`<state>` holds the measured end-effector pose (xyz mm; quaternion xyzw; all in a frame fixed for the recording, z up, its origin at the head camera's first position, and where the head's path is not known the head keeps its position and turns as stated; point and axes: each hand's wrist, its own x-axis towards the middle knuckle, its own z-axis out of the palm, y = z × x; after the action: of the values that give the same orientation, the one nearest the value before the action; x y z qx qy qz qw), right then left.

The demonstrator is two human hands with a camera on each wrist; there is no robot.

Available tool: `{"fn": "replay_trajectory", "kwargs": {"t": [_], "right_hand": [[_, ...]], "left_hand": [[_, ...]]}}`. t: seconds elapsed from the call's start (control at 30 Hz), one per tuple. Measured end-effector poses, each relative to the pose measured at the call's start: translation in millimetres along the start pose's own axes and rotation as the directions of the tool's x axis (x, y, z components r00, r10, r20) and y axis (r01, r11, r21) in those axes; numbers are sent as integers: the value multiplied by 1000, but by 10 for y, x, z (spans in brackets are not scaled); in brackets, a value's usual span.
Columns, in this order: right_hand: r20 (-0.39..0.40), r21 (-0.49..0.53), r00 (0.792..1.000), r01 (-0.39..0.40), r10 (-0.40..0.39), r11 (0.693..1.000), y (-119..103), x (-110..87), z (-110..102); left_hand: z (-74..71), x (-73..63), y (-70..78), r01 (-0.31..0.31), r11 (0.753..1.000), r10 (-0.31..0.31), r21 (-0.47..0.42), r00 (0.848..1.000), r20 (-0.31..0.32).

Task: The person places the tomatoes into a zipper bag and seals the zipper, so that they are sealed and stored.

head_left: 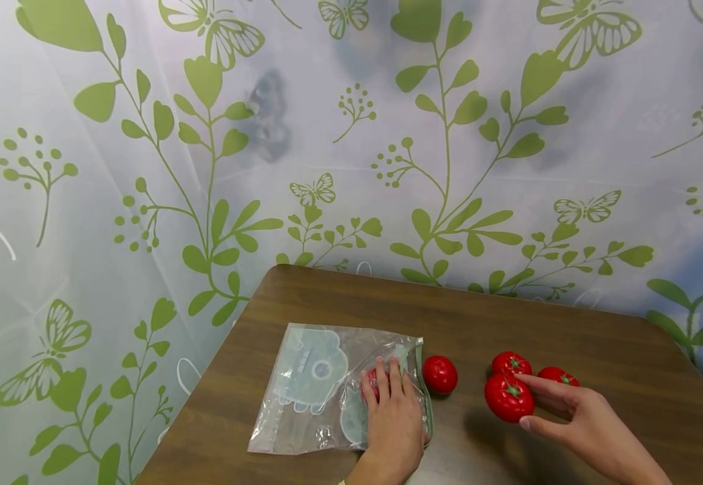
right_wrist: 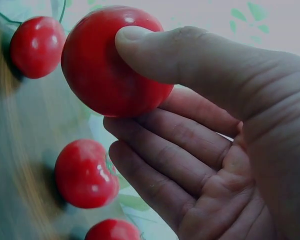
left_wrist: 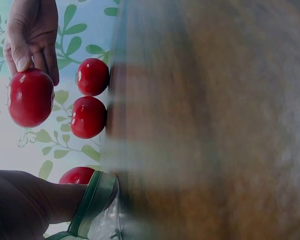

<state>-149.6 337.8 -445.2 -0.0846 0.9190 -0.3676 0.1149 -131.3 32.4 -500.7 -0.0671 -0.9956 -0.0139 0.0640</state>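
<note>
My right hand (head_left: 588, 417) holds a red tomato (head_left: 509, 399) with a green stem top, pinched between thumb and fingertips above the table. Just behind it are two more tomatoes, one (head_left: 511, 364) nearer the middle and another (head_left: 559, 376) partly covered by the hand. On the left, a clear plastic zip bag (head_left: 269, 431) with pale blue printed shapes lies flat. Over its mouth end is my left hand (head_left: 392, 417), fingers on top and thumb mostly hidden at the green zip edge (left_wrist: 92, 200). A red tomato (head_left: 373, 382) shows inside, beside those fingers. Another tomato (head_left: 439, 375) sits right outside the mouth.
The brown wooden table (head_left: 339, 296) has rounded back corners. Behind it and to the left hangs a pale curtain (head_left: 339, 135) with green leaves and butterflies.
</note>
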Motion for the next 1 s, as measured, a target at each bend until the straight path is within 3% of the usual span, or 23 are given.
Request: {"fn": "replay_trajectory", "kwargs": {"t": [0.3,0.83,1.0], "right_hand": [[-35,90,991,128,-126,988,-138,91,111],[21,198,983,176,-183,964,-377,311,354],[61,211,969,221,-239,952,-382,374,463]], "left_hand": [[5,-7,-2,-1,1000,1,5,1000,-18],[12,13,-4,8,1000,-7,-24,999,34],[0,12,5,8,1000,-8,-12,999,47]]}}
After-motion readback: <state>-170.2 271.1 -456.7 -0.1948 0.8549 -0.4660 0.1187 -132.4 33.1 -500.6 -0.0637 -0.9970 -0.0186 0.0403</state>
